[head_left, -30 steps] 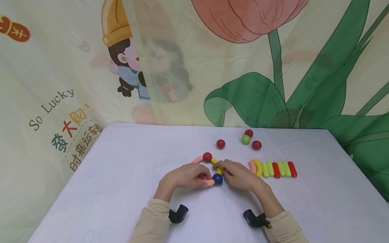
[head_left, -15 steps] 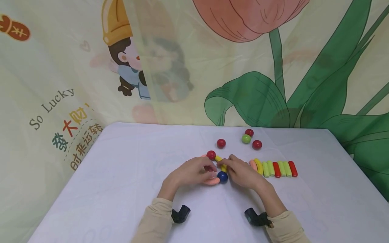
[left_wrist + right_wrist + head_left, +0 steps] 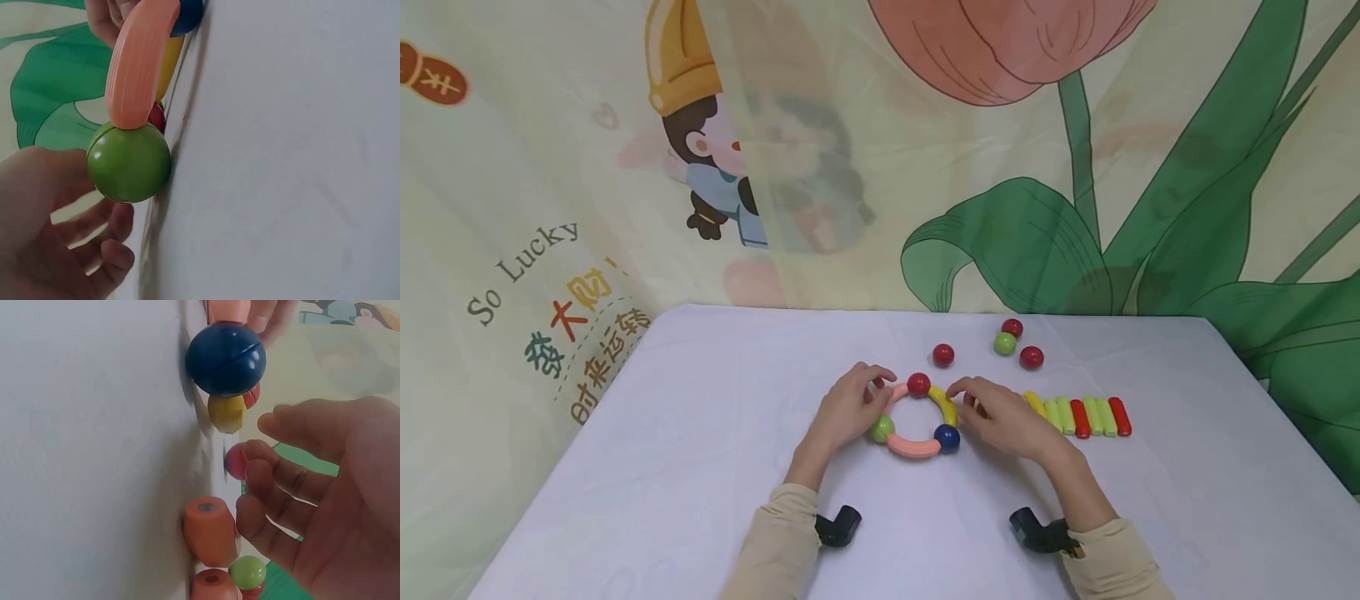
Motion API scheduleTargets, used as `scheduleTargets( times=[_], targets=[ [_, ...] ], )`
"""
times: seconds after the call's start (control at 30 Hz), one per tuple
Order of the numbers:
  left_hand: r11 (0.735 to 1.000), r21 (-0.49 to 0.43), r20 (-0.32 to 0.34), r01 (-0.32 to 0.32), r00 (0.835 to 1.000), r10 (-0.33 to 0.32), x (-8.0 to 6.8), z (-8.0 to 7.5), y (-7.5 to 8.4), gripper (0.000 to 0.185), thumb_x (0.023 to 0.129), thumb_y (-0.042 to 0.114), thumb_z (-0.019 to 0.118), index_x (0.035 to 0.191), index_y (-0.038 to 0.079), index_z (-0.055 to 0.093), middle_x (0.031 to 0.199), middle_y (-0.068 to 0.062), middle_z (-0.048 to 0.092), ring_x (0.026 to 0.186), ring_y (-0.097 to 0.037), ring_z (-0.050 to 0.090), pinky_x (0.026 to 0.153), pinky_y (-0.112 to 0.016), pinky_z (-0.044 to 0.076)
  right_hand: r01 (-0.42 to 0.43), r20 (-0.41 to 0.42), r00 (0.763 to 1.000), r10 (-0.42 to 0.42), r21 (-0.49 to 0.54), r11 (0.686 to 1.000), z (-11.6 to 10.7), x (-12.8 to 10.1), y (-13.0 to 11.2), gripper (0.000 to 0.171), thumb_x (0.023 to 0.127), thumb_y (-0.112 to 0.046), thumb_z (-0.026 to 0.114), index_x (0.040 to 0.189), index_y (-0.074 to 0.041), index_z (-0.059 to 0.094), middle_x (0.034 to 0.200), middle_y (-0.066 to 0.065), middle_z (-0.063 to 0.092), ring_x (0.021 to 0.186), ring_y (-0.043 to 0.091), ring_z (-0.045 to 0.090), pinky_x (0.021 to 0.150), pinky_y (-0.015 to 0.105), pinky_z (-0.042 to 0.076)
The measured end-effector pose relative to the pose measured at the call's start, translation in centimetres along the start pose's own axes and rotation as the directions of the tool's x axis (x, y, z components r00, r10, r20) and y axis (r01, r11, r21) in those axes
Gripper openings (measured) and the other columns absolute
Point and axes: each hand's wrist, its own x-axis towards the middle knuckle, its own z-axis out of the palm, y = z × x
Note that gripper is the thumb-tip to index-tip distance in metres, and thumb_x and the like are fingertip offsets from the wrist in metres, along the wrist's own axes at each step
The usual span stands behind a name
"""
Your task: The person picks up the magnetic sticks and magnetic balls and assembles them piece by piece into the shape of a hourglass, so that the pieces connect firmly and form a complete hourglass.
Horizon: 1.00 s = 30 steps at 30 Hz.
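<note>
While both hands flank it, the ring (image 3: 914, 419) (glossy balls joined by ribbed curved bars) lies flat mid-table; left hand (image 3: 848, 408) and right hand (image 3: 1000, 417) fingers loosely spread, gripping nothing.

- A white table (image 3: 700, 467) stood before a printed curtain (image 3: 1075, 167).
- A row of coloured sticks (image 3: 1082, 415) lay at its right.
- Three red balls and a green one (image 3: 1004, 343) sat behind.

Ring (image 3: 914, 421) lies between hands, sticks (image 3: 1078, 416) right, balls (image 3: 1006, 343) behind.
</note>
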Motion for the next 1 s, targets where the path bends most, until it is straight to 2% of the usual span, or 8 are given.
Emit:
scheduleTargets(
  times=[0.1, 0.2, 0.37, 0.53, 0.77, 1.0],
  targets=[
    [0.999, -0.013, 0.025, 0.038, 0.999, -0.038, 0.0, 0.2, -0.5, 0.024, 0.091, 0.023, 0.06, 0.114, 0.017, 0.064, 0.092, 0.001, 0.057, 0.078, -0.013, 0.052, 0.062, -0.024, 0.042, -0.002, 0.02, 1.0, 0.002, 0.002, 1.0, 0.2, 0.0, -0.5, 0.033, 0.089, -0.025, 0.063, 0.121, -0.017, 0.057, 0.084, -0.003, 0.053, 0.073, 0.012, 0.049, 0.06, 0.022, 0.045],
    [0.998, -0.027, 0.045, 0.059, 0.997, -0.057, 0.0, 0.3, -0.6, 0.024, 0.091, 0.023, 0.061, 0.113, 0.016, 0.065, 0.092, 0.0, 0.059, 0.078, -0.013, 0.052, 0.062, -0.025, 0.041, 0.008, 0.036, 0.999, -0.007, -0.015, 1.0, 0.6, -0.1, -1.3, 0.043, 0.085, -0.035, 0.067, 0.123, -0.018, 0.055, 0.087, -0.001, 0.05, 0.072, 0.011, 0.048, 0.057, 0.023, 0.042],
    [0.997, -0.033, 0.047, 0.068, 0.997, -0.066, 0.1, 0.3, -0.7, 0.024, 0.09, 0.024, 0.062, 0.112, 0.016, 0.066, 0.092, 0.0, 0.061, 0.077, -0.013, 0.052, 0.062, -0.025, 0.04, -0.01, 0.06, 0.998, 0.014, -0.063, 0.998, 1.4, -0.1, -2.2, 0.064, 0.077, -0.047, 0.073, 0.13, -0.019, 0.05, 0.098, 0.001, 0.048, 0.076, 0.012, 0.049, 0.063, 0.025, 0.043],
    [0.998, -0.034, 0.044, 0.06, 0.997, -0.058, 0.2, 0.3, -0.8, 0.023, 0.089, 0.023, 0.064, 0.111, 0.016, 0.067, 0.088, 0.0, 0.061, 0.075, -0.013, 0.051, 0.06, -0.025, 0.039, -0.076, 0.061, 0.995, 0.08, -0.061, 0.995, 1.7, 0.0, -2.2, 0.08, 0.074, -0.045, 0.076, 0.14, -0.019, 0.041, 0.11, 0.006, 0.047, 0.079, 0.016, 0.053, 0.069, 0.029, 0.05],
    [0.997, -0.046, 0.065, 0.063, 0.996, -0.06, 0.3, 0.5, -0.7, 0.024, 0.09, 0.025, 0.062, 0.111, 0.015, 0.065, 0.093, 0.001, 0.061, 0.077, -0.013, 0.051, 0.062, -0.025, 0.04, -0.081, 0.074, 0.993, 0.089, -0.108, 0.991, 1.8, 0.1, -2.1, 0.079, 0.072, -0.043, 0.078, 0.139, -0.016, 0.045, 0.111, 0.008, 0.048, 0.085, 0.016, 0.051, 0.071, 0.027, 0.047],
    [0.994, -0.066, 0.082, 0.092, 0.993, -0.087, 0.3, 0.5, -0.6, 0.024, 0.09, 0.025, 0.062, 0.111, 0.015, 0.065, 0.095, 0.001, 0.061, 0.077, -0.013, 0.052, 0.064, -0.026, 0.041, -0.053, 0.091, 0.994, 0.059, -0.069, 0.996, 1.4, 0.0, -1.4, 0.076, 0.076, -0.043, 0.075, 0.14, -0.016, 0.044, 0.107, 0.005, 0.048, 0.085, 0.014, 0.05, 0.069, 0.026, 0.047]
  ],
)
